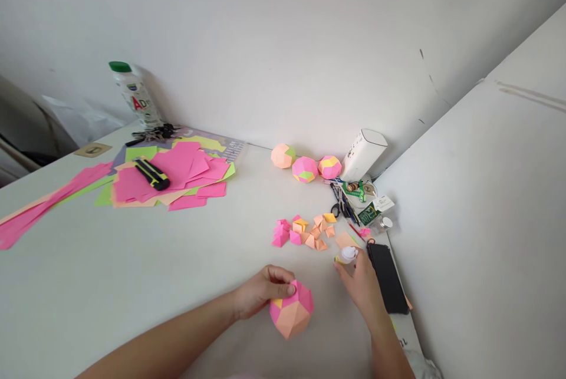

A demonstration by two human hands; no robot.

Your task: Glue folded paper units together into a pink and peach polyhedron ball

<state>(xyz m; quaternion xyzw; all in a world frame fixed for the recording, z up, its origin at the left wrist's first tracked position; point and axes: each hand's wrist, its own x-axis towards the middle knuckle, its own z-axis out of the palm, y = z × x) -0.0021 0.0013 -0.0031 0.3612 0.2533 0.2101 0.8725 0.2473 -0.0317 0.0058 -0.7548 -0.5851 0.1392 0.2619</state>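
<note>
Pinched at its upper rim, a partly built paper ball of pink, peach and yellow facets hangs from my left hand. Thumb and fingers of my right hand close round a small clear bottle with a white cap, just above the table; its label is too small to read. Folded paper pieces in peach and yellow lie beyond both hands, with pink folded pieces beside them. A flat peach paper scrap sits right behind the bottle.
Finished paper balls stand along the wall by a white container. Scissors, a small jar and a black phone line the right edge. Left are a paper pile, a box cutter and a green-capped bottle.
</note>
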